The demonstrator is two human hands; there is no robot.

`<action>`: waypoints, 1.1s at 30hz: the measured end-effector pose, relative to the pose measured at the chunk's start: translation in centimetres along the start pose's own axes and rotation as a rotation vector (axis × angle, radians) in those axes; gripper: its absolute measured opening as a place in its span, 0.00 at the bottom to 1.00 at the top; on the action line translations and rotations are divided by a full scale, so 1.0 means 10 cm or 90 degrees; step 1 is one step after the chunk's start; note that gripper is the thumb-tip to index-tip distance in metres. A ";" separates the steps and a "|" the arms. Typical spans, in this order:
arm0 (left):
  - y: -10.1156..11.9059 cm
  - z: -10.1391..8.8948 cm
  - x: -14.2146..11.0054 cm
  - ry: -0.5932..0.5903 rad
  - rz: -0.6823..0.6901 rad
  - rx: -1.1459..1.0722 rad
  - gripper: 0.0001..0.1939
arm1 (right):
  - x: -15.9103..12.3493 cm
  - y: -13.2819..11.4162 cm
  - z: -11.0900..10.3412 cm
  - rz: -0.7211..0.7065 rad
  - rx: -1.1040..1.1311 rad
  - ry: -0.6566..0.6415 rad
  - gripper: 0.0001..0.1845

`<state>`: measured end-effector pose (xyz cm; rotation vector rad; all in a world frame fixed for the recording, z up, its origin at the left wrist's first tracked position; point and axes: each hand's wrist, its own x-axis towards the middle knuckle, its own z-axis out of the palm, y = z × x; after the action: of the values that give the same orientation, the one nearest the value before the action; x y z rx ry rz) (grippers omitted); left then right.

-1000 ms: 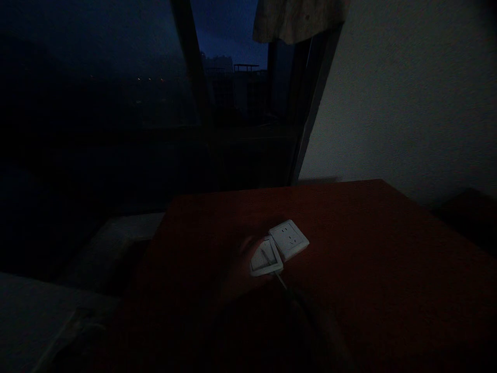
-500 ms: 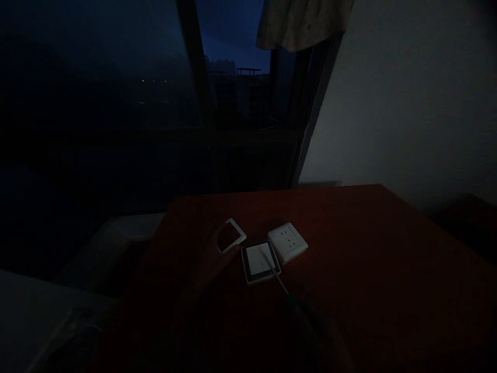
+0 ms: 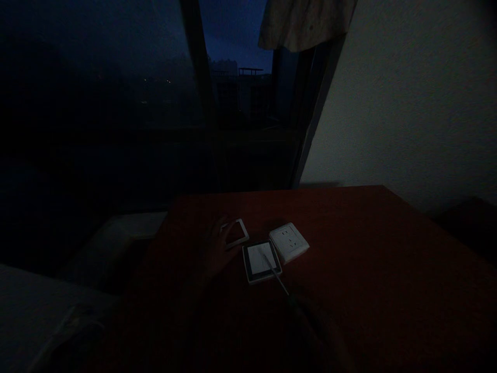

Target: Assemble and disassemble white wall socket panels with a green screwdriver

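Observation:
A white square frame (image 3: 245, 230) lies on the table, its left side partly behind the fingers of my left hand (image 3: 218, 246). Those fingers are spread apart at the frame's edge, and whether they touch it is hard to make out. Right beside it sits a square switch plate (image 3: 262, 261) with a dark border and pale centre. A screwdriver (image 3: 280, 282) slants over that plate, its tip above the pale centre. Deep in shadow, my right hand (image 3: 316, 329) is closed around the screwdriver's handle. A white wall socket (image 3: 289, 242) rests against the plate's upper right.
All of this lies on a reddish-brown table (image 3: 349, 233) in very dim light. Behind it stands a dark window (image 3: 116, 103) with a piece of curtain (image 3: 306, 23) hanging at the top. A pale wall (image 3: 407, 103) rises on the right.
The white frame has come down flatter and slightly to the right. My left fingers have loosened and spread from it. The screwdriver keeps nearly the same place.

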<state>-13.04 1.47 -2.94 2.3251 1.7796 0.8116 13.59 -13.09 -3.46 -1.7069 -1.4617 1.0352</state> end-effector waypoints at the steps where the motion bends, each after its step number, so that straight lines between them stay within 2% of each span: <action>1: 0.03 -0.02 -0.01 0.015 -0.007 -0.008 0.27 | -0.01 -0.01 -0.01 0.011 0.012 -0.008 0.32; 5: 0.21 -0.08 -0.11 0.034 -0.042 -0.110 0.22 | -0.01 0.01 -0.03 0.047 0.055 -0.028 0.34; 9: 0.45 -0.05 -0.23 -0.066 -0.026 -0.204 0.23 | 0.02 0.12 -0.08 0.088 0.066 -0.034 0.33; 12: 0.60 0.05 -0.31 -0.140 0.009 -0.222 0.31 | 0.06 0.20 -0.16 0.141 0.096 -0.042 0.31; 14: 0.66 0.12 -0.34 -0.170 0.018 -0.213 0.35 | 0.08 0.21 -0.22 0.144 0.116 -0.053 0.30; 18: 0.68 0.15 -0.36 -0.204 0.011 -0.195 0.36 | 0.10 0.15 -0.35 0.111 0.068 -0.040 0.27; 25: 0.62 -0.02 -0.35 -0.229 0.047 -0.230 0.37 | 0.16 0.03 -0.60 0.023 -0.107 -0.073 0.20; 29: 0.63 -0.04 -0.40 -0.246 0.041 -0.247 0.38 | 0.21 -0.16 -0.80 -0.054 -0.180 -0.151 0.18; 31: 0.65 -0.04 -0.41 -0.244 0.028 -0.259 0.38 | 0.24 -0.29 -0.91 -0.082 -0.228 -0.230 0.20; 33: 0.67 -0.03 -0.41 -0.237 0.016 -0.274 0.37 | 0.28 -0.43 -1.00 -0.109 -0.294 -0.274 0.20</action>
<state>-8.11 -4.44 -1.51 2.0501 1.2801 0.6344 20.57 -9.48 4.60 -1.6802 -2.2231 1.0734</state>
